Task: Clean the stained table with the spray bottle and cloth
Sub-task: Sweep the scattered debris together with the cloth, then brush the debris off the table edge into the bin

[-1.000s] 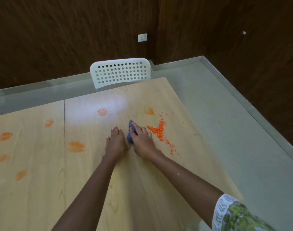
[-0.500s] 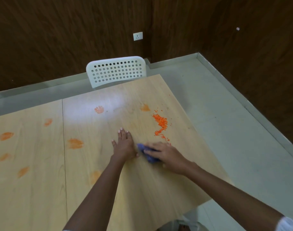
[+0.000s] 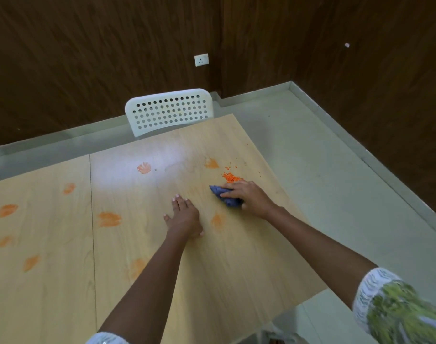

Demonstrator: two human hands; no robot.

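We find the table [image 3: 236,269] only partly cleaned. The right hand [image 3: 251,198] bears down on the blue cloth [image 3: 225,196], bunched under it with fingers curled over the top, at about 1 o'clock from the frame's centre. Touching the cloth at its 12 o'clock edge lies a heap of orange crumbs [image 3: 230,177], with loose grains scattered on toward the table's far right edge. We judge this heap to be the matter in hand; it is not yet cleared.

The left hand [image 3: 184,216] lies flat on the wood, fingers straight and holding nothing, just beside the cloth at its 8 o'clock. It appears to serve as a brace.

Outstanding work is considerable. Orange smears remain: one [image 3: 217,220] between the two hands, one [image 3: 211,163] just beyond the crumbs, one [image 3: 144,168] at 11 o'clock in the glare, a larger one [image 3: 109,218] at 9 o'clock of the left hand, and several more across the left panel [image 3: 6,211].

The spray bottle is not in view; we cannot say where it stands.

A white perforated chair [image 3: 169,111] stands against the far edge at 12 o'clock, well apart from the hands. Nothing visible blocks the cloth. In our judgement the risk is crumbs being pushed off the right edge onto the floor [image 3: 336,182].
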